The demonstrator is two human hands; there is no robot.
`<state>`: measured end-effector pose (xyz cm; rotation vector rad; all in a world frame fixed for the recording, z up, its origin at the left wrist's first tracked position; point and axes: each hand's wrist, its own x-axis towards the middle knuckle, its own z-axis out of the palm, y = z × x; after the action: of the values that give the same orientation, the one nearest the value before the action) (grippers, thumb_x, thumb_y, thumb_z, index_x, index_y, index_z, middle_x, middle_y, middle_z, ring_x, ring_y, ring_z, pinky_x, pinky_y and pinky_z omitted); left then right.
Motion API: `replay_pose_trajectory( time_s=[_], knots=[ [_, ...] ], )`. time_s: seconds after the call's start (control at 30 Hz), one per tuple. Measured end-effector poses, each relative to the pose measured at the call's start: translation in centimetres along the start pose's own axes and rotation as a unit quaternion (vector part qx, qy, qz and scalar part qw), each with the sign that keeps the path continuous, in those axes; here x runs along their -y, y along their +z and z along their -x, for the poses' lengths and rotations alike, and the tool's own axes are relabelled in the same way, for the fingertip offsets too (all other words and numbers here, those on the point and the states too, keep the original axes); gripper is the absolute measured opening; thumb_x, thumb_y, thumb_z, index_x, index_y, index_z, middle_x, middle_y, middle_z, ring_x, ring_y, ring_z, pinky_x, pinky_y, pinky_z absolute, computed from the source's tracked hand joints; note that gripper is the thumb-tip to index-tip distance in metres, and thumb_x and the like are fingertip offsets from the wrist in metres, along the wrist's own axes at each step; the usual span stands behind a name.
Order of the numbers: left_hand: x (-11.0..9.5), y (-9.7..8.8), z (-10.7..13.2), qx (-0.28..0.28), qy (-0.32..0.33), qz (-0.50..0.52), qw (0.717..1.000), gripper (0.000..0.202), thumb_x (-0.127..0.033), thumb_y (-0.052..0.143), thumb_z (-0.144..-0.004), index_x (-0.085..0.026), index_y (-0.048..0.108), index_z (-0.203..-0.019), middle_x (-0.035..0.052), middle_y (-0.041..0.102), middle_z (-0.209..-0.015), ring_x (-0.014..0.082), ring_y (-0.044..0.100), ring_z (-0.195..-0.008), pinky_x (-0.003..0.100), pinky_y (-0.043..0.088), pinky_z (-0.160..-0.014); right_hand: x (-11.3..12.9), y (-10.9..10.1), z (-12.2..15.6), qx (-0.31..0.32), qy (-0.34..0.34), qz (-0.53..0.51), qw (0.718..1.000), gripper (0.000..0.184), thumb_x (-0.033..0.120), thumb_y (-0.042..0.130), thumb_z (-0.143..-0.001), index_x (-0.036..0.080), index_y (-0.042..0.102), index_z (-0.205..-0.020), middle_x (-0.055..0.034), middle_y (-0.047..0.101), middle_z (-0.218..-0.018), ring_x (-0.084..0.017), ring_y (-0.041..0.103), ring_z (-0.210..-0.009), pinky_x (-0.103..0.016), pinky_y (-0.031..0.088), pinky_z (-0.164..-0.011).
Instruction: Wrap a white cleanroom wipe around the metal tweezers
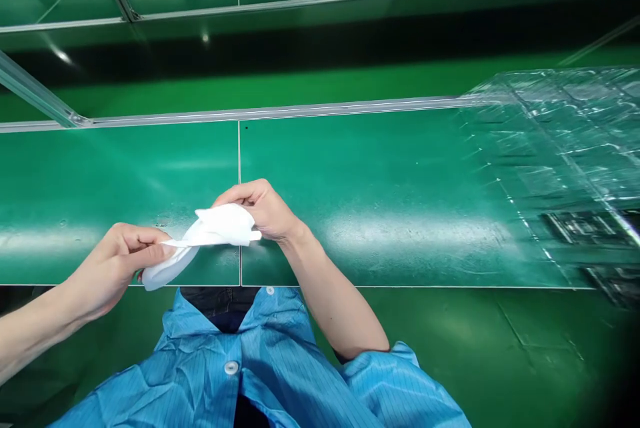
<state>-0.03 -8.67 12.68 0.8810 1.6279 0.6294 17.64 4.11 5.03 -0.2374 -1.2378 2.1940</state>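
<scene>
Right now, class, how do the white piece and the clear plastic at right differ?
The white piece is opaque; the clear plastic is see-through. The left hand and right hand hold the white piece; neither touches the clear plastic. The white piece looks small; the clear plastic spreads far wider.

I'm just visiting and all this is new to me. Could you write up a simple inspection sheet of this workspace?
Surface: green tabletop, shiny, with a seam and some scuffs or marks.
Item in hand: white cloth-like piece, folded or bunched, held off the tabletop.
Clutter: clear plastic trays at the right; dark parts there too, too blurred to identify.
Hands: left hand pinches one end of the white piece; right hand holds the other, its fingers partly hidden. Both bare.
Cables: nothing seen.
Surroundings: metal rail along the back, green floor, wearer's blue shirt.
</scene>
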Motion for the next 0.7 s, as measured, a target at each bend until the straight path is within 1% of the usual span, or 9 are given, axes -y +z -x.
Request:
replay_pose_trajectory(
  time_s=[0.1,0.2,0.23,0.3,0.37,0.43,0.47,0.57,0.7],
  knots=[
    [0.0,-0.2,0.1,-0.033,0.064,-0.117,0.991,0.040,-0.054,0.064,-0.067,-0.014,0.067,-0.061,0.0041,0.058,-0.061,0.0116,0.044,-0.055,0.021,0.033,-0.048,1.3,-0.2,1.2,0.061,0.034,0.027,0.997,0.024,0.035,0.077,-0.070,0.013,0.070,-0.078,-0.0038,0.068,-0.078,-0.011,0.061,-0.069,-0.019,0.046,-0.061],
    [-0.3,-0.2,0.1,-0.075,0.128,-0.230,0.962,0.038,-0.049,0.054,-0.076,-0.015,0.068,-0.064,0.0037,0.061,-0.063,0.0119,0.047,-0.055,0.021,0.034,-0.048,2.3,0.2,2.2,0.142,0.028,0.092,0.985,0.027,0.037,0.065,-0.082,0.011,0.069,-0.084,-0.0085,0.068,-0.094,-0.015,0.062,-0.090,-0.027,0.047,-0.080],
    [-0.5,-0.2,0.1,-0.085,0.147,-0.258,0.951,0.037,-0.046,0.052,-0.078,-0.015,0.068,-0.065,0.0030,0.060,-0.062,0.0112,0.046,-0.053,0.021,0.033,-0.046,2.4,0.6,2.5,0.155,0.028,0.122,0.980,0.030,0.039,0.060,-0.086,0.010,0.068,-0.083,-0.0093,0.067,-0.093,-0.016,0.061,-0.090,-0.029,0.046,-0.081],
    [-0.7,0.0,0.1,-0.099,0.188,-0.295,0.932,0.035,-0.041,0.049,-0.080,-0.015,0.069,-0.066,0.0015,0.057,-0.058,0.0095,0.044,-0.050,0.020,0.032,-0.044,2.3,1.7,2.9,0.121,0.024,0.206,0.971,0.034,0.040,0.054,-0.090,0.011,0.063,-0.076,-0.0067,0.065,-0.081,-0.013,0.059,-0.077,-0.027,0.045,-0.073],
    [-0.9,0.2,0.1,-0.109,0.229,-0.311,0.916,0.036,-0.037,0.047,-0.082,-0.015,0.068,-0.063,0.0005,0.054,-0.053,0.0079,0.041,-0.046,0.019,0.029,-0.040,1.7,2.9,3.2,0.033,0.005,0.305,0.952,0.027,0.036,0.058,-0.088,0.014,0.056,-0.073,0.0009,0.058,-0.066,-0.009,0.051,-0.062,-0.023,0.040,-0.062],
    [-1.0,0.3,0.1,-0.108,0.259,-0.319,0.905,0.036,-0.034,0.046,-0.083,-0.015,0.067,-0.062,0.0001,0.052,-0.052,0.0071,0.040,-0.044,0.018,0.027,-0.037,1.0,3.8,3.3,-0.036,-0.023,0.391,0.919,0.021,0.030,0.065,-0.082,0.016,0.052,-0.078,0.0069,0.049,-0.060,-0.006,0.044,-0.055,-0.020,0.036,-0.057],
    [-1.0,0.4,0.1,-0.107,0.267,-0.323,0.901,0.035,-0.032,0.046,-0.083,-0.015,0.068,-0.064,0.0002,0.053,-0.053,0.0070,0.041,-0.044,0.017,0.027,-0.036,0.7,4.1,3.4,-0.053,-0.041,0.427,0.902,0.022,0.029,0.069,-0.080,0.016,0.051,-0.082,0.0078,0.047,-0.061,-0.006,0.043,-0.055,-0.020,0.035,-0.057],
    [-0.8,0.4,0.1,-0.106,0.282,-0.333,0.894,0.031,-0.028,0.047,-0.085,-0.015,0.069,-0.068,0.0006,0.057,-0.056,0.0066,0.043,-0.045,0.016,0.028,-0.036,-0.1,4.5,3.7,-0.062,-0.121,0.528,0.838,0.031,0.033,0.073,-0.076,0.015,0.054,-0.094,0.0031,0.050,-0.074,-0.008,0.046,-0.062,-0.021,0.038,-0.059],
    [-0.7,0.5,0.2,-0.125,0.294,-0.338,0.885,0.031,-0.024,0.046,-0.085,-0.015,0.068,-0.066,-0.0002,0.057,-0.056,0.0056,0.041,-0.044,0.015,0.027,-0.035,-0.9,4.6,4.0,-0.058,-0.205,0.644,0.735,0.019,0.027,0.050,-0.092,0.011,0.056,-0.101,-0.0046,0.051,-0.085,-0.010,0.046,-0.066,-0.022,0.041,-0.058]
  ],
)
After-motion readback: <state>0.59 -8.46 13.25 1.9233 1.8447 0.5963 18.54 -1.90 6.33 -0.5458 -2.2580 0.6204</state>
